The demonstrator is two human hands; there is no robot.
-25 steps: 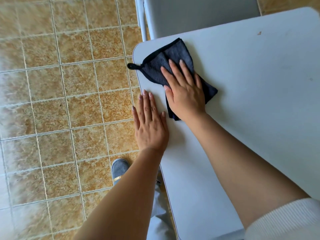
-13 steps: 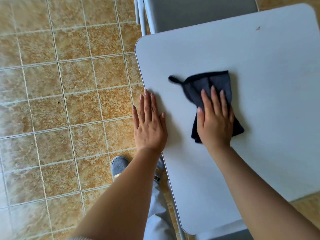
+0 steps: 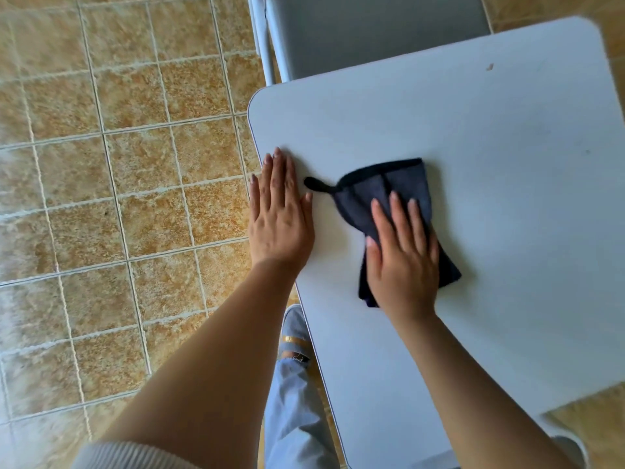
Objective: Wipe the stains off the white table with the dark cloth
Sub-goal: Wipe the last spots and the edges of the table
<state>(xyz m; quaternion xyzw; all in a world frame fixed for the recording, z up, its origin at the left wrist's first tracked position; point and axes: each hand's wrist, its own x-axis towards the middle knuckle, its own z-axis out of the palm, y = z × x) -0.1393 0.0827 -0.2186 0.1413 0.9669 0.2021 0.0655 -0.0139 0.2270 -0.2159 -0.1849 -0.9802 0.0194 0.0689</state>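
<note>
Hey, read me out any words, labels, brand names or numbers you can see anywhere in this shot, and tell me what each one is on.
None: no readable text shows anywhere.
The dark cloth has a plain hem and loop, no visible tag.
The white table bears only a small brown stain, no print.
The slipper has a gold band, without letters.
The floor tiles and the chair are unmarked.

- White table (image 3: 507, 198) stands on a tan tiled floor (image 3: 118, 198).
- On it: a crumpled dark cloth (image 3: 382, 191), both flat hands, one small brown speck (image 3: 489, 66).
</note>
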